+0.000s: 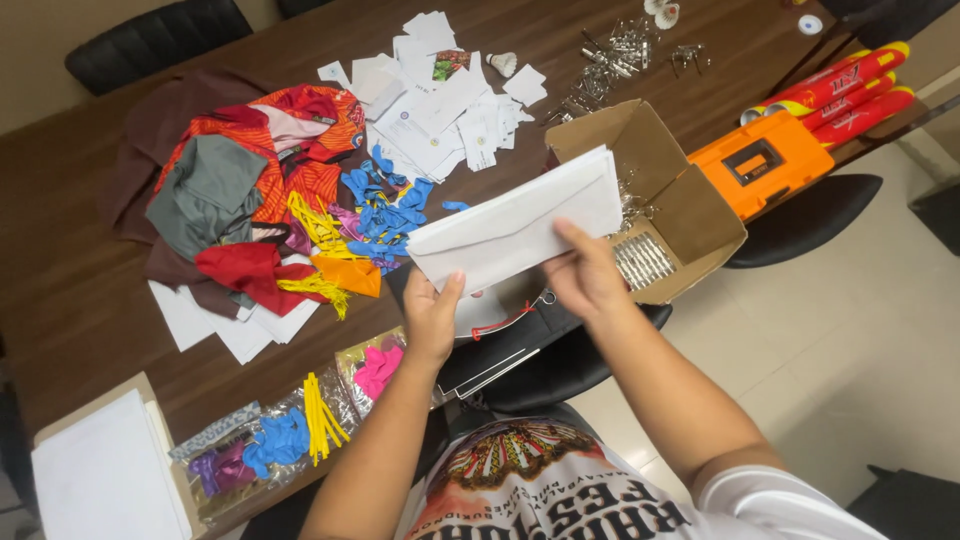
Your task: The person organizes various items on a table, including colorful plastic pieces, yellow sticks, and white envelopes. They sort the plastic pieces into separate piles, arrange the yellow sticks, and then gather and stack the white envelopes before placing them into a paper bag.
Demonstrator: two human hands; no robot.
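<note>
I hold a white envelope [520, 220] in the air above the table's near edge, tilted up to the right. My left hand [432, 315] grips its lower left corner with the thumb on top. My right hand [585, 275] pinches its lower right edge, thumb pressed on the paper. Just behind the envelope stands an open cardboard box [690, 205] with shiny metal clips inside.
On the brown table [90, 300] lie a heap of coloured cloth [250, 190], loose blue and yellow balloons [385, 215], scattered white papers [440, 110], metal clips [610, 60], an orange case [760, 160], red tubes [850, 95], bagged balloons [290, 430] and a paper stack [100, 480].
</note>
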